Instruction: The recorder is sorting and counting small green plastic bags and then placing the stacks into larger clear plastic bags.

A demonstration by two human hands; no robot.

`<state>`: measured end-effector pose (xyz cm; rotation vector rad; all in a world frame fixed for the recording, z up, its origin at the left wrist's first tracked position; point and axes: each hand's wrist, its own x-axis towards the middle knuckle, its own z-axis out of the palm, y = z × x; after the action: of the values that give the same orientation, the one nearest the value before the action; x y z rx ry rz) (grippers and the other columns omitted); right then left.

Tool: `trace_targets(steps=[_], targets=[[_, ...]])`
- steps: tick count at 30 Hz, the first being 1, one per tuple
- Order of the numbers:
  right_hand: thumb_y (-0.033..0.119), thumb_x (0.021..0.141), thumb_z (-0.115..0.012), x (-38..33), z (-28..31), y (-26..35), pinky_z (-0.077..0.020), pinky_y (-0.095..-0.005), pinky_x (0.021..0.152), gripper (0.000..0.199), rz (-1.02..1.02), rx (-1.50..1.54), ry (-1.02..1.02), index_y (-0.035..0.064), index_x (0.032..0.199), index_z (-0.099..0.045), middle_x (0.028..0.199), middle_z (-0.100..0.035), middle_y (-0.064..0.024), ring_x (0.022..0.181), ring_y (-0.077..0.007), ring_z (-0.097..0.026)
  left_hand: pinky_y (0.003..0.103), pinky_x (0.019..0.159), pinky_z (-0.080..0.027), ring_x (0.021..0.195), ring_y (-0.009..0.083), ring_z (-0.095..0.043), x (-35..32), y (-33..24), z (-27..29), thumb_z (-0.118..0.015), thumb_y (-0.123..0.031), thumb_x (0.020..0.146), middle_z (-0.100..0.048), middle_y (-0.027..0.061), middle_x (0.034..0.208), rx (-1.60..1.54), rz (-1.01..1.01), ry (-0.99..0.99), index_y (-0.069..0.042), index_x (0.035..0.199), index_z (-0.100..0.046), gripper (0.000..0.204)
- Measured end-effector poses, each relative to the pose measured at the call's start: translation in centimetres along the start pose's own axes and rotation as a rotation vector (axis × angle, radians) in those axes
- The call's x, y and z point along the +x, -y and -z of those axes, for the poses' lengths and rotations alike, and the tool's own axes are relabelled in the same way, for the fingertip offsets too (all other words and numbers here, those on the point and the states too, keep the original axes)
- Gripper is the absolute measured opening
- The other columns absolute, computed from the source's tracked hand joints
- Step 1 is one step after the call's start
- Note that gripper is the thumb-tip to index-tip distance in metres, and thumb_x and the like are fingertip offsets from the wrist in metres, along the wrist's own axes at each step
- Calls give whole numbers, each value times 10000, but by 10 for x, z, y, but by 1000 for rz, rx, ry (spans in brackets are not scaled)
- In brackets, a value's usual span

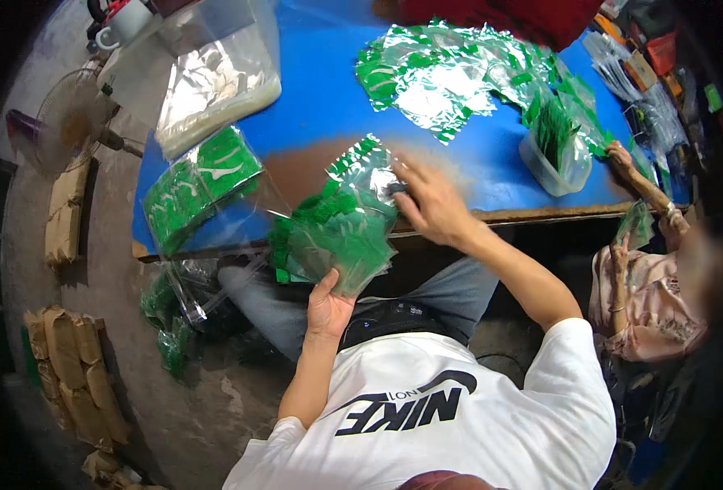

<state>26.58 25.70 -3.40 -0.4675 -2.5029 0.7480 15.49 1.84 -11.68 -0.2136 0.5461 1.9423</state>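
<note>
My left hand [329, 304] grips the lower edge of a fanned stack of green and clear plastic bags [341, 233], held at the table's near edge above my lap. Against the stack's far right side lies a shiny bag [361, 167] with a green-patterned edge. My right hand [435, 204] is over that bag's right side, fingers stretched and thumb apart, its fingertips at or very close to the plastic. Left of the stack, a clear plastic sleeve packed with green bags [202, 184] rests at the table's edge.
Loose green and silver bags [451, 69] spread over the blue table [316, 61]. A clear tub [562, 171] holds upright green bags. Co-worker's hands [620, 253] at right hold similar bags. A large clear bag [218, 73], fan [71, 122] and brown paper bundles [75, 367] are on the left.
</note>
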Motion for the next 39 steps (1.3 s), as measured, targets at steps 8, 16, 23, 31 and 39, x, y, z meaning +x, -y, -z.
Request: trace_targets(steps=[8, 16, 23, 31, 39], targets=[[348, 957, -567, 38, 0, -26, -449, -465, 1001, 451, -27, 43, 19, 17, 1264, -573, 1192, -632, -226, 1148, -389, -584, 515, 1163, -343, 1347, 323, -473, -4, 2, 3, -681, -67, 873, -528, 136, 1427, 76, -12, 25, -40, 1394, -480, 559], [294, 943, -605, 34, -31, -41, -468, -465, 850, 336, 64, 53, -69, -33, 1018, -590, 995, -613, -235, 924, -401, -590, 508, 1145, -369, 1335, 319, -487, -13, -20, 6, -646, -1, 824, -536, 132, 1411, 108, 2, 98, -39, 1403, -477, 604], [312, 989, -558, 72, -12, -54, -508, -444, 861, 327, 85, 207, -244, 5, 1028, -662, 1039, -662, -243, 964, -393, -639, 484, 1116, -406, 1283, 280, -523, -3, -15, -8, -636, 13, 881, -545, 98, 1380, 294, -40, 118, -45, 1415, -458, 566], [756, 804, -568, 56, 34, -109, -387, -500, 976, 933, -144, -655, 62, -86, 1205, -558, 1207, -546, -269, 1136, -402, -500, 487, 1119, -406, 1270, 276, -537, -2, 3, 7, -636, 22, 871, -557, 94, 1368, 233, -50, 39, -65, 1401, -474, 561], [682, 859, -564, 13, 1, -55, -161, -598, 1185, 861, 61, -464, 93, -5, 1371, -480, 1492, -349, -317, 1436, -494, -238, 532, 1105, -405, 1284, 327, -529, -7, -17, 42, -690, -91, 864, -567, 116, 1383, 107, 31, 141, -30, 1362, -520, 529]])
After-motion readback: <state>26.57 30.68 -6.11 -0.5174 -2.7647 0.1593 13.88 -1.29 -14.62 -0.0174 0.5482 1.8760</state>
